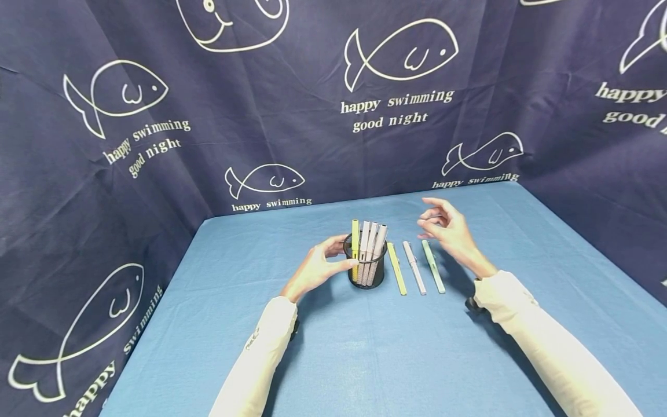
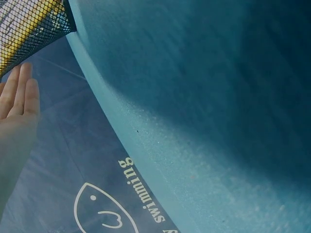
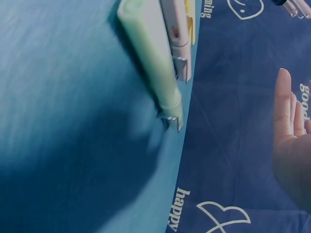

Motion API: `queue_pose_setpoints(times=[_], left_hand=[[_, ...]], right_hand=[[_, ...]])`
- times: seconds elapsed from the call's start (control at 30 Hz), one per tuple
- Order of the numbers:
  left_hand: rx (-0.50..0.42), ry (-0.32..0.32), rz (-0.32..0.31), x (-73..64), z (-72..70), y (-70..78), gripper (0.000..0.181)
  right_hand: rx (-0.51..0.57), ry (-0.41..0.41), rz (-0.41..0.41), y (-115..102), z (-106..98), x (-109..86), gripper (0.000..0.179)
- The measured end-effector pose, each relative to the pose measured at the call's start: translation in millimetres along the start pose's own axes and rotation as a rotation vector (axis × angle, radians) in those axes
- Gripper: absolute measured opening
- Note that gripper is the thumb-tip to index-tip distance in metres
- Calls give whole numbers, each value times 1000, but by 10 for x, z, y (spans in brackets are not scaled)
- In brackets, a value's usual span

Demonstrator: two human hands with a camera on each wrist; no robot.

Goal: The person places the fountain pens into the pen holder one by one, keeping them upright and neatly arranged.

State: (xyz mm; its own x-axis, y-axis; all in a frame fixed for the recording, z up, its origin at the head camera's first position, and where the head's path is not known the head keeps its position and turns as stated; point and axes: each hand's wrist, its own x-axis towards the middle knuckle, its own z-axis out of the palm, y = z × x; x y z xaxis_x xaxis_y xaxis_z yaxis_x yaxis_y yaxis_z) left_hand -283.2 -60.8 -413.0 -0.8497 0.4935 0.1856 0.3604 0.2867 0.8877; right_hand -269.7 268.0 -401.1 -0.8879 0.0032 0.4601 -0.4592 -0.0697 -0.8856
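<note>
A black mesh pen holder (image 1: 379,277) stands upright on the table with a yellow pen (image 1: 355,236) and several pale pinkish pens (image 1: 372,243) in it. My left hand (image 1: 316,269) holds it from the left, the thumb at the front and the fingers around the far side. To the holder's right lie a yellow pen (image 1: 398,270), a pale pink pen (image 1: 414,268) and a light green pen (image 1: 433,266), side by side with their clips away from me. Past the green pen's far end, my right hand (image 1: 452,230) hovers with loosely bent fingers and nothing in them.
A blue cloth (image 1: 333,359) covers the table. Dark blue curtains (image 1: 323,133) printed with white fish and lettering hang behind it and along both sides. Pale sleeves (image 1: 547,341) cover both forearms, with a dark band at each wrist.
</note>
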Motion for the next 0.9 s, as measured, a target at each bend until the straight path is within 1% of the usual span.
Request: queue_pose_setpoints(times=[0.13,0.3,0.5,0.67,0.77,0.9], left_hand=[[-9,-1,5,2,-1,-3,69],[-14,0,10,6,1,-6,69],[-16,-1,20,12,6,-18,69],[-14,-1,16,5,5,-17,69],[-9,-3,14,5,5,-20,69],[-4,-5,13,7,4,-20,70]], right_hand=[[-33,5,24,19,-56,-13,47],[-98,5,74,39,-111,-29,45],[-120,-12,141,47,-173,-47,45],[-172,-38,189,47,-227,-62,49],[-180,-57,209,49,-261,-70,51],[-166,-77,241,62,-314,-80,51]])
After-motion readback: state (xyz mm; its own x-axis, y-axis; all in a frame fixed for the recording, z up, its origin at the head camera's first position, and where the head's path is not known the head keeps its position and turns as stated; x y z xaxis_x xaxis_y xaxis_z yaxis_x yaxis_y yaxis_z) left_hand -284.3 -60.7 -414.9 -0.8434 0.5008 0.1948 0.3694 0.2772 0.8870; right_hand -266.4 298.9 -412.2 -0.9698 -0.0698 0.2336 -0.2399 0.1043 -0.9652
